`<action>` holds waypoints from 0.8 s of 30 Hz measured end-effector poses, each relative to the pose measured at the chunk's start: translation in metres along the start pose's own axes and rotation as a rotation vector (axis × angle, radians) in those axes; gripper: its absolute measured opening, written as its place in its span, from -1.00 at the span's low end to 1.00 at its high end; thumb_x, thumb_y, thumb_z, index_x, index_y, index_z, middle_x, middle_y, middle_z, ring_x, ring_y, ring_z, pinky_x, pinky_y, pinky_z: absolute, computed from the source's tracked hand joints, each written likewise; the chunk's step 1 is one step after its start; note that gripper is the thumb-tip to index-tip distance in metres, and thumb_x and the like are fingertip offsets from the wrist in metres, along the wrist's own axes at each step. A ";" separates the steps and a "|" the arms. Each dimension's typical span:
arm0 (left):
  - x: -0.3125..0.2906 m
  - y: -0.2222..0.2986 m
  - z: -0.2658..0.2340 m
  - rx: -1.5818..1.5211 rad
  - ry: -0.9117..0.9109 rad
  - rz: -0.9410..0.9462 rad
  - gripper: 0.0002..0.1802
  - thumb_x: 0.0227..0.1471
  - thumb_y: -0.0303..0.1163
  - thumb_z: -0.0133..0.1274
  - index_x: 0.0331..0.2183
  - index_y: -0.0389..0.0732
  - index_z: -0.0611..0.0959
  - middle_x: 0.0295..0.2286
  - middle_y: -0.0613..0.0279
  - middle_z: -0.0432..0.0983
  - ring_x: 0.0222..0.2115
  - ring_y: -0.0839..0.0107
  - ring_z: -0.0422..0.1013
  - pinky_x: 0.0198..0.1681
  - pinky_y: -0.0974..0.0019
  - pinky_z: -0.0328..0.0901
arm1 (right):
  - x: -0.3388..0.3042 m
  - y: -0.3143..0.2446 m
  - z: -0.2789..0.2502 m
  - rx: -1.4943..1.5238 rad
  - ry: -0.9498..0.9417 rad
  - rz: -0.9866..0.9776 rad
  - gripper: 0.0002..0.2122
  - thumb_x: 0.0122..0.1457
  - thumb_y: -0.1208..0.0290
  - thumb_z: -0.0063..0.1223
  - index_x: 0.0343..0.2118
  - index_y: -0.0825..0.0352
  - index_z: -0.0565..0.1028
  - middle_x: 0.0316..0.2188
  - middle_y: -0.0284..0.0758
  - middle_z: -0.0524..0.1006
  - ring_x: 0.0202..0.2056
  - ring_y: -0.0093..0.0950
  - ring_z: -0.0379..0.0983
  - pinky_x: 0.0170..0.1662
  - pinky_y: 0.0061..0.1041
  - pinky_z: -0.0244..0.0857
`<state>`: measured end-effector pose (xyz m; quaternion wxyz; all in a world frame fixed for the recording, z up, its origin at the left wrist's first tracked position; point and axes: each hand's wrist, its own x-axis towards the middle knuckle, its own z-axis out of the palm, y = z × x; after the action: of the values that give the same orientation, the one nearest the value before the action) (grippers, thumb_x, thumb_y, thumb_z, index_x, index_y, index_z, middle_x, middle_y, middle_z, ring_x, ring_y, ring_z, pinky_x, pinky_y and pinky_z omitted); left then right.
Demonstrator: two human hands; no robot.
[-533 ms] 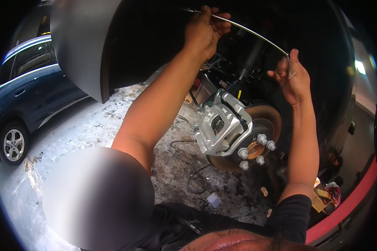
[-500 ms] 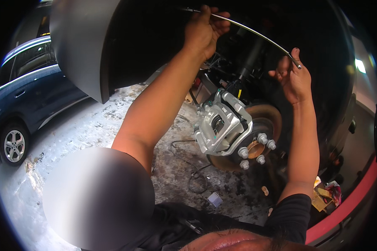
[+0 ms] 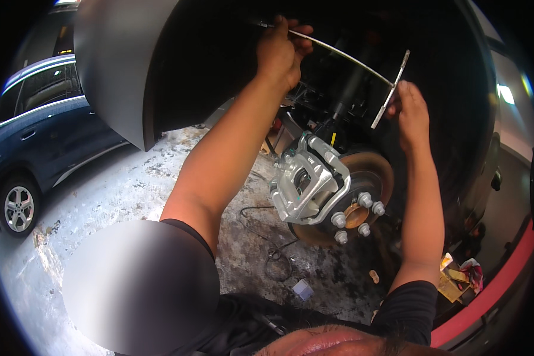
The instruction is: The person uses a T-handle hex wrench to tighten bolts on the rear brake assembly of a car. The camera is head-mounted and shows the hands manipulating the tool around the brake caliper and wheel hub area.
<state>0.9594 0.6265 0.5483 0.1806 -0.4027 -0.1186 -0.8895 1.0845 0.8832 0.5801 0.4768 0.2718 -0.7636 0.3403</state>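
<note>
Up in the dark wheel well, a long, slim T-handle wrench (image 3: pixel 347 55) slants down to the right. My left hand (image 3: pixel 277 59) is closed around its shaft near the upper left end, with the thumb on the metal and some fingers loosely spread. The far tip is lost in shadow. My right hand (image 3: pixel 412 113) is at the crossbar, its fingertips against or just beside the bar and not wrapped round it. Below sits a silver brake caliper (image 3: pixel 311 181) over a rusty-edged brake disc (image 3: pixel 377 169) with several wheel studs around the hub (image 3: pixel 356 215).
A grey body panel (image 3: pixel 115 65) hangs at the upper left. Beyond it a dark blue car (image 3: pixel 59 130) stands on the stained floor (image 3: pixel 142 184). A thin black cable (image 3: pixel 279 267) and a small pale box (image 3: pixel 302 289) lie below the disc. Packaging (image 3: pixel 457 282) sits near a red edge (image 3: pixel 492 291).
The wrench's crossbar has turned and now shows its full length. My right hand has shifted slightly down and left, from the bar's end to beside its middle. My left hand keeps hold.
</note>
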 end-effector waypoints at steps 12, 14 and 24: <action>-0.001 0.005 -0.005 -0.072 0.010 -0.021 -0.64 0.47 -0.08 -0.12 -0.12 -0.20 0.53 -0.30 0.11 0.63 -0.49 0.48 0.43 -0.28 0.27 0.38 | 0.006 -0.009 0.005 -0.504 0.255 -0.552 -0.73 0.35 0.17 0.13 -0.17 0.31 0.56 -0.31 -0.25 0.59 -0.36 -0.39 0.58 -0.26 -0.37 0.48; 0.002 0.005 -0.004 -0.073 -0.003 -0.010 -0.64 0.46 -0.08 -0.11 -0.14 -0.19 0.54 -0.32 0.11 0.63 -0.49 0.48 0.43 -0.29 0.27 0.38 | 0.004 -0.008 0.011 -0.347 0.313 -0.391 -0.71 0.40 0.18 0.06 -0.09 0.35 0.54 -0.26 -0.23 0.58 -0.38 -0.42 0.57 -0.27 -0.38 0.48; -0.009 -0.005 -0.004 -0.081 -0.037 -0.032 -0.64 0.47 -0.09 -0.13 -0.09 -0.20 0.52 -0.26 0.08 0.63 -0.42 0.44 0.49 -0.23 0.26 0.44 | 0.007 0.009 0.002 0.171 -0.260 0.198 -0.59 0.43 -0.02 0.02 -0.22 0.31 0.60 -0.51 -0.38 0.56 -0.56 -0.54 0.47 -0.45 -0.52 0.34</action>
<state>0.9600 0.6311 0.5385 0.1476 -0.4242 -0.0923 -0.8887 1.0737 0.8870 0.5833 0.3134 0.2767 -0.8100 0.4112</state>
